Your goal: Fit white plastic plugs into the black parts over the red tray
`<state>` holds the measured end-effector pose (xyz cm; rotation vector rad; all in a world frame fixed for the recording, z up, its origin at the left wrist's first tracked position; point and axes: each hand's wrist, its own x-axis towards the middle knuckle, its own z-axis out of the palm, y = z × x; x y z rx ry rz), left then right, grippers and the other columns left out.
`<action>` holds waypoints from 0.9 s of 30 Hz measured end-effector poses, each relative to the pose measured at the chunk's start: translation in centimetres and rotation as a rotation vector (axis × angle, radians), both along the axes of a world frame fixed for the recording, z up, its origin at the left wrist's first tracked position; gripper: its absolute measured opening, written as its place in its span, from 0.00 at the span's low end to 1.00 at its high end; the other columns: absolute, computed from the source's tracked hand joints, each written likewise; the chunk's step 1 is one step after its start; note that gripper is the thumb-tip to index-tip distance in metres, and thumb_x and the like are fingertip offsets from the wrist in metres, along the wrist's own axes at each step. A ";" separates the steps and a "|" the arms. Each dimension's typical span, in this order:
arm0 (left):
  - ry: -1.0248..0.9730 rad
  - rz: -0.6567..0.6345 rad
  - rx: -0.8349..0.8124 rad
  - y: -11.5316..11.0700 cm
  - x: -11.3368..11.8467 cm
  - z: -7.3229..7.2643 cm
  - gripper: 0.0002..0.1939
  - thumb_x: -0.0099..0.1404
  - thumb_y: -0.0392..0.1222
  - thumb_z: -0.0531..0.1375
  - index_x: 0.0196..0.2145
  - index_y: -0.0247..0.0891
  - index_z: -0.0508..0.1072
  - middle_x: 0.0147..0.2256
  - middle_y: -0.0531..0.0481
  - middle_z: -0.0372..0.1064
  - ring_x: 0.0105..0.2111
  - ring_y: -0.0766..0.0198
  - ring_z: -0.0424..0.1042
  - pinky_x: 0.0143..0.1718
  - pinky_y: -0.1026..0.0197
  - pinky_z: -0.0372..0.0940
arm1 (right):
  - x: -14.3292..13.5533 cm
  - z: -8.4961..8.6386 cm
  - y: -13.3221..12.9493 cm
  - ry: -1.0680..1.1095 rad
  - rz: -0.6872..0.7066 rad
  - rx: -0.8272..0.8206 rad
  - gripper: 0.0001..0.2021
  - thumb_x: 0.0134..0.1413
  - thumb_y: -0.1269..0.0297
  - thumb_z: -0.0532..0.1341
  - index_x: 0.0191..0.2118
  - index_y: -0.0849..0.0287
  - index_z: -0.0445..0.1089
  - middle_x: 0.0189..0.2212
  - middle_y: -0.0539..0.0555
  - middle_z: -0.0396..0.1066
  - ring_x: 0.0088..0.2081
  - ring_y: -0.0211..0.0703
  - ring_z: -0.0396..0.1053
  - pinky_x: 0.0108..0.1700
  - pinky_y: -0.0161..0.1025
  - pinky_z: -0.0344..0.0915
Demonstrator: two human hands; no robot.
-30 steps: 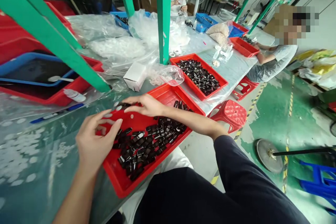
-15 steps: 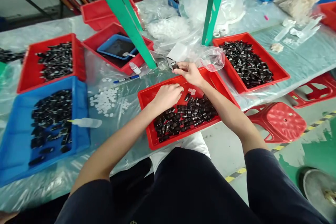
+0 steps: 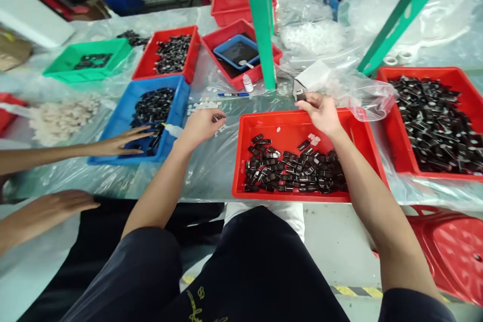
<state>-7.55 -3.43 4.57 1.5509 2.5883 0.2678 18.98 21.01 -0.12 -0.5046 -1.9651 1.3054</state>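
Note:
My right hand (image 3: 320, 110) pinches a small black part (image 3: 301, 95) above the back edge of the red tray (image 3: 294, 119), beside a white paper piece (image 3: 315, 75). Many black parts (image 3: 298, 168) and a few small pale pieces lie in that tray. To the left, my left hand (image 3: 206, 123) is over the plastic-covered table, by the scattered white discs (image 3: 204, 105). Its fingers are curled together, and whatever they hold, if anything, is too small to make out.
A co-worker's hand (image 3: 132, 140) reaches into the blue tray (image 3: 177, 105) at left, near a glue bottle (image 3: 173, 130). Green posts (image 3: 260, 25) rise behind my tray. Another red tray (image 3: 400, 126) of black parts stands at right.
The view has swung left. My left hand has moved left from over the red tray to the white discs. My right hand still holds the black part. A co-worker's hands have come into view.

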 end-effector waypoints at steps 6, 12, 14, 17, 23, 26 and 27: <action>0.028 -0.012 -0.139 -2.0 -0.2 -1.6 0.15 0.68 0.42 0.59 0.48 0.39 0.81 0.45 0.43 0.81 0.47 0.49 0.78 0.46 0.57 0.69 | 0.1 0.2 0.0 -0.015 0.004 0.048 0.16 0.57 0.50 0.69 0.31 0.56 0.70 0.29 0.53 0.72 0.40 0.49 0.74 0.51 0.47 0.76; 0.112 -0.058 -0.210 -1.0 -0.8 -3.1 0.14 0.69 0.39 0.57 0.48 0.37 0.80 0.50 0.40 0.78 0.51 0.49 0.76 0.49 0.56 0.69 | 0.4 0.8 -0.2 -0.062 -0.009 0.029 0.19 0.53 0.44 0.70 0.31 0.56 0.71 0.33 0.56 0.77 0.43 0.54 0.78 0.52 0.49 0.75; 0.119 -0.056 -0.199 -0.9 -1.0 -3.4 0.14 0.70 0.38 0.56 0.47 0.37 0.80 0.50 0.40 0.77 0.51 0.49 0.76 0.49 0.56 0.69 | 0.5 0.9 -0.3 -0.090 -0.022 0.019 0.20 0.51 0.41 0.70 0.32 0.55 0.73 0.36 0.58 0.79 0.44 0.56 0.78 0.54 0.52 0.75; 0.119 -0.061 -0.186 -1.4 -1.2 -3.6 0.14 0.71 0.38 0.55 0.48 0.37 0.79 0.50 0.39 0.77 0.51 0.50 0.76 0.48 0.56 0.68 | 0.5 1.0 -0.3 -0.123 -0.044 0.019 0.21 0.50 0.39 0.70 0.34 0.54 0.76 0.40 0.60 0.81 0.45 0.59 0.79 0.56 0.56 0.73; 0.097 -0.063 -0.156 -2.2 -1.7 -4.0 0.16 0.69 0.35 0.53 0.48 0.36 0.78 0.50 0.38 0.76 0.49 0.51 0.76 0.45 0.57 0.68 | 0.6 0.9 -0.3 -0.149 -0.097 0.034 0.22 0.48 0.39 0.70 0.37 0.54 0.79 0.42 0.63 0.82 0.49 0.65 0.78 0.59 0.62 0.71; 0.081 -0.072 -0.145 -2.1 -2.2 -4.1 0.14 0.68 0.34 0.55 0.46 0.37 0.79 0.49 0.40 0.77 0.48 0.52 0.76 0.43 0.59 0.67 | 0.6 0.9 -0.3 -0.161 -0.103 0.050 0.23 0.49 0.39 0.69 0.37 0.56 0.79 0.41 0.63 0.82 0.48 0.63 0.79 0.58 0.60 0.73; 0.076 -0.076 -0.143 -2.0 -2.3 -4.1 0.14 0.66 0.33 0.56 0.45 0.37 0.79 0.49 0.40 0.78 0.47 0.53 0.76 0.42 0.59 0.67 | 0.7 0.9 -0.3 -0.162 -0.103 0.052 0.23 0.49 0.39 0.69 0.37 0.56 0.79 0.41 0.63 0.82 0.48 0.63 0.79 0.58 0.59 0.73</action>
